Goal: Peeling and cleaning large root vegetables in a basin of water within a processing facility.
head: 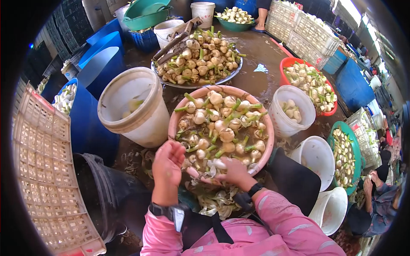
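A round pink basin (270, 134) in front of me holds muddy water and many garlic bulbs (227, 135) with short green stems. My right hand (235, 171) is low over the basin's near rim, its fingers around a pale peeled garlic bulb (217, 164). Raised at the basin's near left edge is my left hand (168, 160), palm turned up and inward with fingers curled; nothing shows in it, though the inside of the fingers is partly hidden. Peeled skins (217, 201) lie below the basin, close to my lap.
A large white bucket (144, 128) stands left of the basin, a smaller white bucket (288, 126) right of it. A heaped metal tray (192, 85) lies beyond. A plastic crate (48, 166) and a black bucket (109, 192) are at left. A co-worker's hands (371, 180) show at far right.
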Available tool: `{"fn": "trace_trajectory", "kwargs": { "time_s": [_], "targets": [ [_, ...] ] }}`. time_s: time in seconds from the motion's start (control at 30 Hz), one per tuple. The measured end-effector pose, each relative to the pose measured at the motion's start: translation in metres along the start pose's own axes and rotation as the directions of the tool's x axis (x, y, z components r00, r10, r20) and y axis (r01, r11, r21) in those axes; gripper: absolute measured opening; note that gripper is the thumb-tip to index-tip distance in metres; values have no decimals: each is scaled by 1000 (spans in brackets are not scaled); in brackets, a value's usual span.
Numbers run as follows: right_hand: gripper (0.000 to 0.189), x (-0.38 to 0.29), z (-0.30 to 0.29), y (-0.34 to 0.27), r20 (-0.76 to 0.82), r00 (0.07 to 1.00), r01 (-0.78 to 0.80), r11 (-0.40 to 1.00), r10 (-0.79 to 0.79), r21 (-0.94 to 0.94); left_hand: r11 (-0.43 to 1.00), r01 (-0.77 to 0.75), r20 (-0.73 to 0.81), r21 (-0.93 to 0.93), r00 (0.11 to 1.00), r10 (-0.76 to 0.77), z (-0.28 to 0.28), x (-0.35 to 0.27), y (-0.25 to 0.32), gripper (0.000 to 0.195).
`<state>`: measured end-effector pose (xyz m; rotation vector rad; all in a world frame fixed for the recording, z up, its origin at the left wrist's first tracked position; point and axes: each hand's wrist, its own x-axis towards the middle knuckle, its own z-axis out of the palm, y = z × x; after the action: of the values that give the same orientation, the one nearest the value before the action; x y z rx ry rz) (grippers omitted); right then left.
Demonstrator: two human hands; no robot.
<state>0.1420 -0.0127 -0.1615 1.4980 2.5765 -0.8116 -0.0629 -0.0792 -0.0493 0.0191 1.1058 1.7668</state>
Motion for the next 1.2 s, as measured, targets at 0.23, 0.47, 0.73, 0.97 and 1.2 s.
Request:
{"fn": "trace_trajectory", "kwargs": {
  "time_s": [0.23, 0.47, 0.73, 0.97, 1.2],
  "targets": [
    [21, 9, 22, 8, 11, 961, 276, 961, -276, -5, 997, -15, 89, 81, 996, 8, -3, -8, -18, 18],
    [25, -40, 21, -22, 274, 898, 376, 924, -345, -68, 992, -29, 78, 120, 997, 20, -15, -10, -20, 19],
    [22, 1, -21, 16, -17, 994, 109, 994, -108, 7, 994, 45, 104, 102, 993, -55, 3, -11, -25, 16],
    [19, 40, 38, 50, 146, 988, 107, 921, -56, -374, 977, 1, 113, 215, 993, -26, -8, -7, -50, 14],
    [39, 53, 11, 55, -243, 897, -231, 860, 369, 454, 896, -36, 245, 442, 966, -82, -13, 12, -79, 21]
  ]
}}
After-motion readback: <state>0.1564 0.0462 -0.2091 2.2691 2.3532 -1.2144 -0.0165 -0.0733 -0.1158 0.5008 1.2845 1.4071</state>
